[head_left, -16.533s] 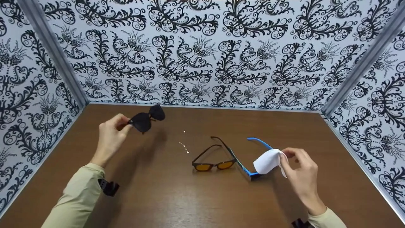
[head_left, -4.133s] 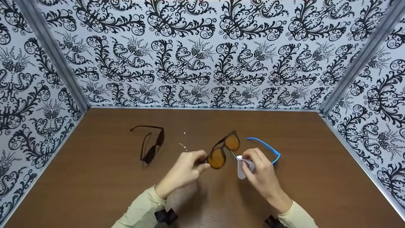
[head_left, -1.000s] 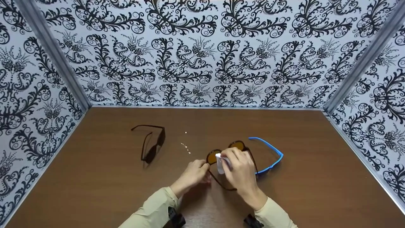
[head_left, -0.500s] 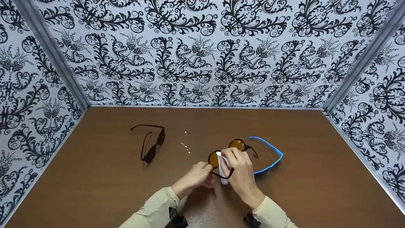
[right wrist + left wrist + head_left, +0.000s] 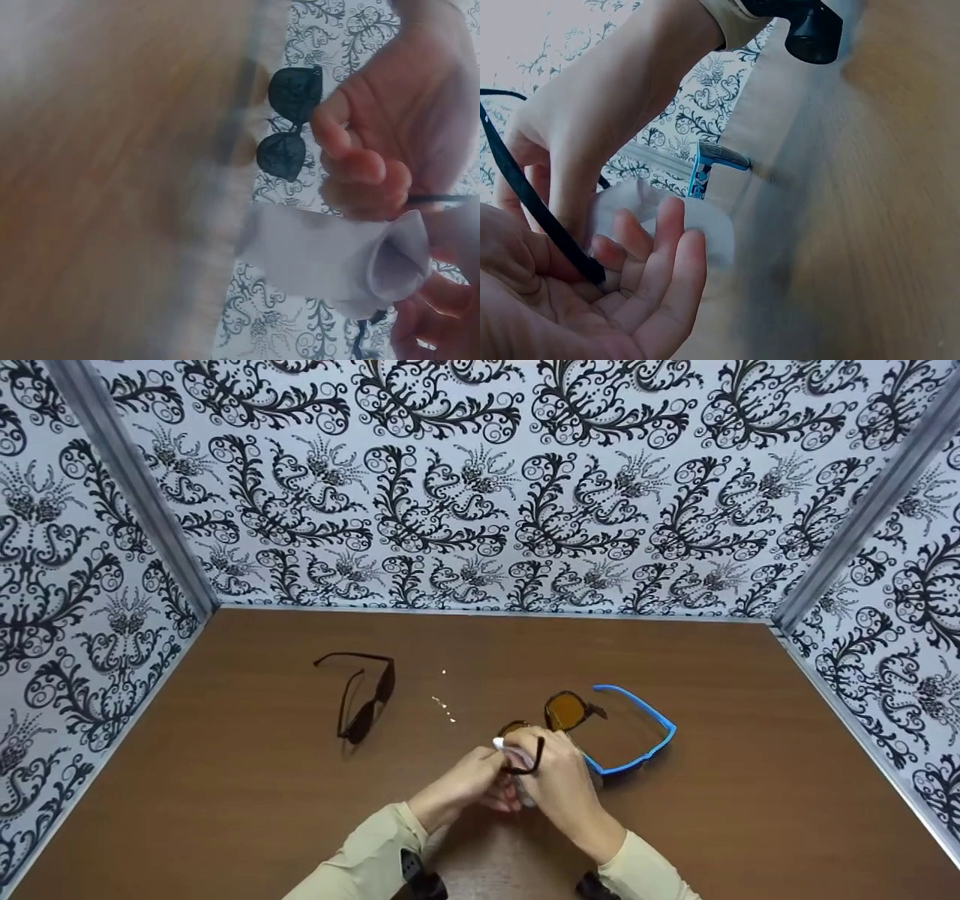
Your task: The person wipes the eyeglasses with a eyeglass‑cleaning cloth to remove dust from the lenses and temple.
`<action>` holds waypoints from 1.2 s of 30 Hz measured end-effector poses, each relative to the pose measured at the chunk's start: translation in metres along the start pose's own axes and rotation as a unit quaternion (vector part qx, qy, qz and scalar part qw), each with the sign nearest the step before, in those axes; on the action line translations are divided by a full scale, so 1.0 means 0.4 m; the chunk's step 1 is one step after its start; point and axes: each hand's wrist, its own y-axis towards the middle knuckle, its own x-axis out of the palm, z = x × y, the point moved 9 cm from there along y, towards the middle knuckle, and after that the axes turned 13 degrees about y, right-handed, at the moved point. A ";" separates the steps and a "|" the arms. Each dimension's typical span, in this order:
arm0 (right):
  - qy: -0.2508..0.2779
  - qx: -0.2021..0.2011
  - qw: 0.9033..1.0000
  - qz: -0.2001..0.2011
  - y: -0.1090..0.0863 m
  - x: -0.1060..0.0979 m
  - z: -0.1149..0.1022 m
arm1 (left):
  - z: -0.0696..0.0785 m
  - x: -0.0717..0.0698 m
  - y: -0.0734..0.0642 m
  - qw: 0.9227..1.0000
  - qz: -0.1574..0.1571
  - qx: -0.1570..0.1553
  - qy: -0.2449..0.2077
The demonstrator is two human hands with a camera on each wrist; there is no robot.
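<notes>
My left hand [image 5: 469,780] pinches the dark-framed sunglasses with orange lenses [image 5: 566,711] at one side, near the temple hinge. Wrapped over the nearer lens is a white cloth [image 5: 315,251], held by the fingers of my right hand [image 5: 562,784]. That lens is mostly hidden behind the right hand in the head view. One temple [image 5: 532,199] of the sunglasses crosses the left palm in the left wrist view. Both hands meet low over the middle of the table, with the cloth [image 5: 712,236] between them.
Black sunglasses [image 5: 364,720] lie with temples spread on the wooden table [image 5: 225,810], left of the hands. Blue-framed glasses [image 5: 645,750] lie just right. Several tiny pale flecks [image 5: 444,706] mark the table between. Patterned walls [image 5: 480,495] enclose the back and sides.
The black sunglasses went from the left hand to the table earlier; the orange-lensed pair was picked up. Over the last second that pair has tilted, and the right hand and cloth have closed over its nearer lens.
</notes>
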 end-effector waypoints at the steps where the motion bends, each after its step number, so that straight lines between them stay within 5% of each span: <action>1: 0.001 0.005 1.000 -0.015 -0.002 0.002 0.001 | -0.002 0.000 0.000 1.000 -0.002 -0.002 -0.002; 7: -0.042 0.041 0.996 -0.074 -0.013 0.007 0.013 | -0.004 -0.004 -0.003 1.000 -0.007 -0.002 0.006; 20: -0.108 0.026 0.994 0.009 -0.018 -0.023 -0.001 | 0.006 0.021 -0.007 0.999 -0.004 -0.002 0.036; 30: -0.027 0.006 0.999 -0.022 -0.010 -0.012 -0.010 | 0.010 -0.005 -0.006 1.000 0.015 0.002 0.013; 36: -0.087 -0.002 0.996 0.001 -0.014 -0.029 -0.019 | 0.017 -0.010 -0.011 1.000 0.020 0.008 0.022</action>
